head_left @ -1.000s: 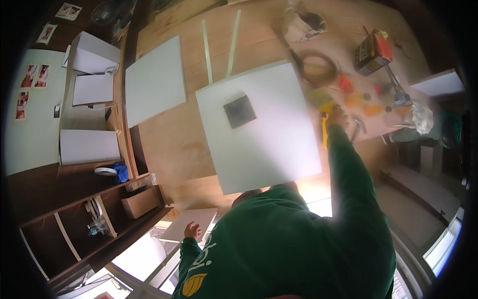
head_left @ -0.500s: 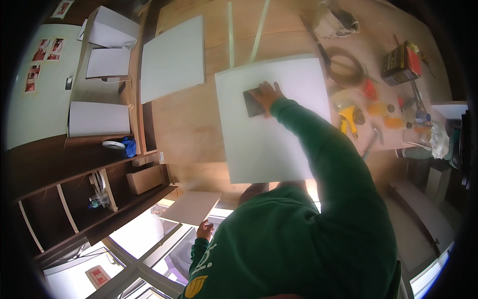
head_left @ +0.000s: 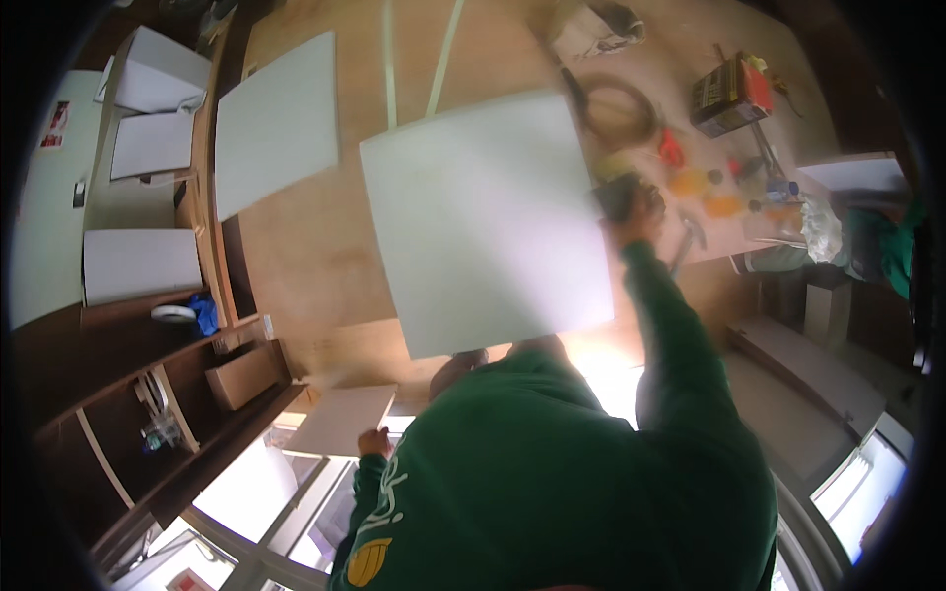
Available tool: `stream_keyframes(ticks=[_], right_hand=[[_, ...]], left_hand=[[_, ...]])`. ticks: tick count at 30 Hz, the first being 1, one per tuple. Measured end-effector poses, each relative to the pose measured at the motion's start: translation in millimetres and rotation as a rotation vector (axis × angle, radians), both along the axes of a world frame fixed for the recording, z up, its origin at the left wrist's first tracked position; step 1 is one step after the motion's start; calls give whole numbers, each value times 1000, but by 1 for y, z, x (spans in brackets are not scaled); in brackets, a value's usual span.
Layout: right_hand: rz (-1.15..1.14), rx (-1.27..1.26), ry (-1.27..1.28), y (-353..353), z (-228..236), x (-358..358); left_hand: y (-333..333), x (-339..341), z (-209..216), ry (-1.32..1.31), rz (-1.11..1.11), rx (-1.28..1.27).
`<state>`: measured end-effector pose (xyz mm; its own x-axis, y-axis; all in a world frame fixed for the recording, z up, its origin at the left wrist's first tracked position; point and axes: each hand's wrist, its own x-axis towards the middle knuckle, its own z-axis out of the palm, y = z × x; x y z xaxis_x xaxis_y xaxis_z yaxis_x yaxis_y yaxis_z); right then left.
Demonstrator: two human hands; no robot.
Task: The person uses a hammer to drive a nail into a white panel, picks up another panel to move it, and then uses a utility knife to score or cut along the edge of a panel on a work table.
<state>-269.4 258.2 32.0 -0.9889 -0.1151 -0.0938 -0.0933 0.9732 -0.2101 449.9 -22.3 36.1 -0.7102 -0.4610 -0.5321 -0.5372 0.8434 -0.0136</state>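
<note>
A large white panel [head_left: 483, 227] lies flat on the wooden worktable. Just past its right edge, my right hand [head_left: 642, 212] grips a dark square pad [head_left: 615, 197], lifted off the panel; motion blurs the fingers. Under and around that hand are loose tools, with a hammer [head_left: 688, 241] close by on its right. My left hand [head_left: 374, 442] hangs low at my left side, fingers curled, no object visible in it. It is beside the corner of a smaller pale board [head_left: 345, 418]; whether they touch I cannot tell.
Another white panel [head_left: 279, 123] lies at the table's left. Two pale strips [head_left: 389, 64] run behind the large panel. To the right are a brown coil [head_left: 619, 110], red-handled scissors [head_left: 671, 148], orange bottles [head_left: 724, 205] and a box [head_left: 729, 96]. Shelving [head_left: 108, 443] stands left.
My right hand has moved right with the dark pad, from the panel's surface to beyond its right edge. The whole view has shifted, moving the table things left in the picture.
</note>
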Motion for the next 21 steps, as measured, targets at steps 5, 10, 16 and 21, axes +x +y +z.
stream_keyframes(ticks=[5, 10, 16, 21], right_hand=[[-31, 122, -129, 42, -12, -31], [66, 89, 75, 29, -22, -8], [116, -126, -465, 66, -9, 73], [-21, -256, -606, 108, -46, 112]], left_hand=[[-81, -100, -8, 48, 739, 342], [-94, -200, -10, 264, 784, 446], [-59, -268, -38, 266, 762, 525], [-44, -274, -49, 165, 855, 520]])
